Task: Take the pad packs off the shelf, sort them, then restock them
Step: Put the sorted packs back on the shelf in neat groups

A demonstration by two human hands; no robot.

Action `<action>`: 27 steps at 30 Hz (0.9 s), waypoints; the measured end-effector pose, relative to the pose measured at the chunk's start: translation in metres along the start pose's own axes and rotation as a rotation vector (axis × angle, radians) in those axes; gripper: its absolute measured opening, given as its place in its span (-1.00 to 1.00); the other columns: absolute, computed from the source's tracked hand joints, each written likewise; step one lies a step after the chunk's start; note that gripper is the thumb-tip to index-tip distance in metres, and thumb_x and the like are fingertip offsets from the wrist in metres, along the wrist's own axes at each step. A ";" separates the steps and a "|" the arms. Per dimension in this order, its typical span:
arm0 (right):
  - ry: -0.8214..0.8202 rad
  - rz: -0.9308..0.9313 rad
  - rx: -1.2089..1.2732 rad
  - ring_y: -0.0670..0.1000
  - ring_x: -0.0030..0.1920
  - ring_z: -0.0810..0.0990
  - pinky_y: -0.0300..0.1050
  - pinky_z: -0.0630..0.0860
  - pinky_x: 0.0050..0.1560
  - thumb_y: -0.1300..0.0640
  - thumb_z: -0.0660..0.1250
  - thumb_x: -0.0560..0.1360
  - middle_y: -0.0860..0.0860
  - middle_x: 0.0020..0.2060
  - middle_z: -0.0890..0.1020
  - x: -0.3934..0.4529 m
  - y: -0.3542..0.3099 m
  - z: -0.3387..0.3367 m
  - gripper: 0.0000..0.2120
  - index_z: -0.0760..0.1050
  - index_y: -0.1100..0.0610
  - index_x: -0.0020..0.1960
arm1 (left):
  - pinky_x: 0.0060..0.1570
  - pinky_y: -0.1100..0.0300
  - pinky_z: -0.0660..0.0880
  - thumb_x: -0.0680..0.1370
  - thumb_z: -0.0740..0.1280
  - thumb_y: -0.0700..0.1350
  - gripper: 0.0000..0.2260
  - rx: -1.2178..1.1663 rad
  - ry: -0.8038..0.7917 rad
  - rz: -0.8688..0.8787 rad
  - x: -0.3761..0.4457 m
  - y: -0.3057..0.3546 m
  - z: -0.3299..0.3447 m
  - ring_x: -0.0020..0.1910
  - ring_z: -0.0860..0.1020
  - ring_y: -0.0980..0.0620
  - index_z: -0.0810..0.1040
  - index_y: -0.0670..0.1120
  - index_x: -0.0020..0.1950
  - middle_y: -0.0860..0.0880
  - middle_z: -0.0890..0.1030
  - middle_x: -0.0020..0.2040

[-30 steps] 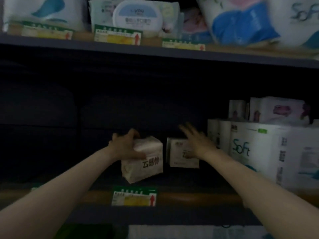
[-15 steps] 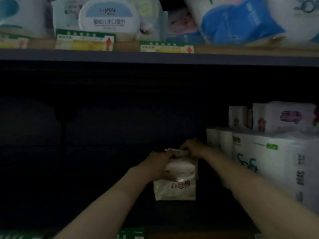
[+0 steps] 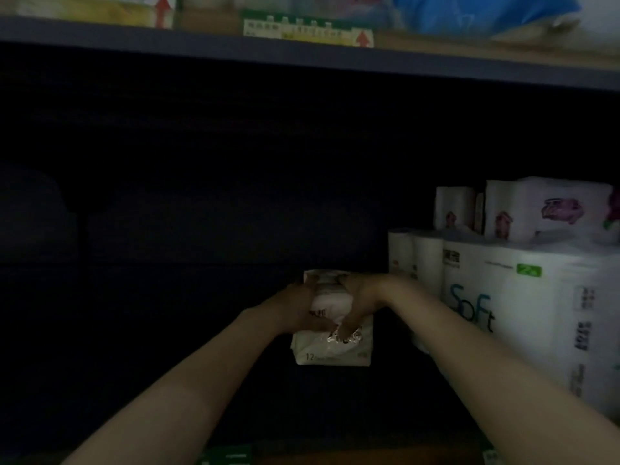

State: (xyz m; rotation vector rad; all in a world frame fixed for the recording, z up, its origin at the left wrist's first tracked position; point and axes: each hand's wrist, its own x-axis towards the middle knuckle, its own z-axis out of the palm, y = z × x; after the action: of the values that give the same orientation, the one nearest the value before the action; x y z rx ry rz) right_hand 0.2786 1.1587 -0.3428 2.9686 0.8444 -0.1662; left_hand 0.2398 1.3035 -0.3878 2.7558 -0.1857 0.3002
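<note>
Two white pad packs (image 3: 332,344) are in sight, one stacked on the other, deep in the dark shelf bay. The left hand (image 3: 297,308) clasps the upper pack's left side; the right hand (image 3: 357,305) curls over its top and right side, fingertips on the pack beneath. Just right of the right hand stands one large "Soft" tissue-roll bundle (image 3: 523,317), with two smaller printed roll packs (image 3: 523,209) on top of it. Above both hands runs the grey upper shelf (image 3: 302,58), carrying two price tags (image 3: 307,31). The bay behind the hands is very dim. Half a second ago only the left hand gripped the upper pack; now both hold it.
</note>
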 end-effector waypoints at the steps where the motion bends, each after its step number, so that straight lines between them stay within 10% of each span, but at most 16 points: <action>1: 0.002 0.012 -0.004 0.04 0.43 0.26 -0.13 0.28 0.38 -0.12 0.49 0.33 0.03 0.48 0.21 0.000 0.002 0.002 -0.03 0.01 0.09 0.53 | 0.25 0.18 0.39 0.42 0.44 0.08 -0.18 -0.015 -0.017 0.005 0.000 0.002 0.002 0.34 0.37 0.00 0.04 -0.06 0.52 -0.08 0.31 0.43; 14: 0.224 0.169 -0.033 0.11 0.47 0.18 -0.01 0.06 0.49 0.04 0.19 0.58 0.14 0.49 0.16 0.008 0.006 0.029 -0.38 0.01 0.18 0.53 | 0.40 0.09 0.25 0.44 0.45 0.02 0.03 0.121 -0.045 -0.131 -0.001 0.044 0.025 0.48 0.14 -0.15 -0.34 -0.14 0.50 -0.18 -0.30 0.51; 24: 0.260 0.255 -0.147 0.12 0.43 0.26 -0.03 0.13 0.44 0.12 0.14 0.60 0.14 0.44 0.28 -0.054 -0.019 0.019 -0.53 0.18 0.19 0.47 | 0.19 0.04 0.44 0.55 0.29 -0.14 -0.47 0.276 0.224 -0.076 -0.113 0.041 -0.022 0.26 0.41 -0.12 0.16 -0.08 0.47 -0.13 0.30 0.35; 27: 0.561 0.074 -0.133 0.16 0.38 0.30 -0.01 0.17 0.40 0.20 0.21 0.54 0.17 0.37 0.34 -0.083 -0.047 0.014 -0.56 0.27 0.17 0.41 | 0.16 -0.05 0.44 0.54 0.28 -0.14 -0.59 0.129 0.484 -0.100 -0.152 0.026 -0.026 0.20 0.43 -0.10 0.30 -0.09 0.37 -0.10 0.37 0.26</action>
State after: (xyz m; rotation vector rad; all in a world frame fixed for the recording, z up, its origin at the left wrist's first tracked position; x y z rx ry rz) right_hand 0.1826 1.1546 -0.3476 2.9372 0.7382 0.7257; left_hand 0.0832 1.3026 -0.3909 2.7056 0.1011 0.9617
